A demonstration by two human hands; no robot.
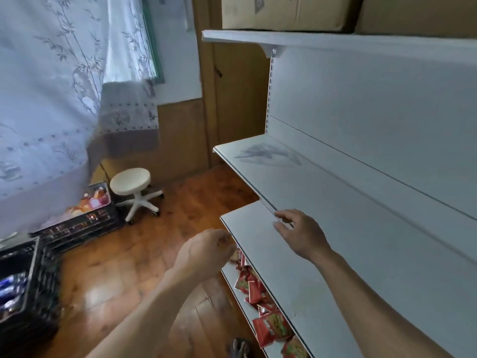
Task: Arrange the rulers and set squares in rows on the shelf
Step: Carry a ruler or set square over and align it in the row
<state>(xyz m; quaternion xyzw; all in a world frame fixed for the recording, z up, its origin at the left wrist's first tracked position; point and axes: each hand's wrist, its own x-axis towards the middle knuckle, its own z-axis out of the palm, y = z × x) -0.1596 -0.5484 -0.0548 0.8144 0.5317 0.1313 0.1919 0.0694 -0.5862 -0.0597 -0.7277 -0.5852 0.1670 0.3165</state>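
A pile of clear rulers and set squares (pixel 268 155) lies at the left end of the middle white shelf (pixel 322 192). My right hand (pixel 302 233) hovers over the back of the lower shelf (pixel 258 236), thumb and forefinger pinching one end of a thin clear ruler (pixel 269 209). That ruler runs up and left along the middle shelf's front edge. My left hand (pixel 209 250) hangs in front of the lower shelf's left corner, its fingers loosely curled, with nothing seen in it.
Red snack packets (pixel 258 293) fill the shelf below. Cardboard boxes (pixel 289 11) stand on the top shelf. Black crates (pixel 77 226) of goods sit on the wooden floor at the left, next to a white wheeled stool (pixel 131 184). A curtain (pixel 51 99) hangs at the far left.
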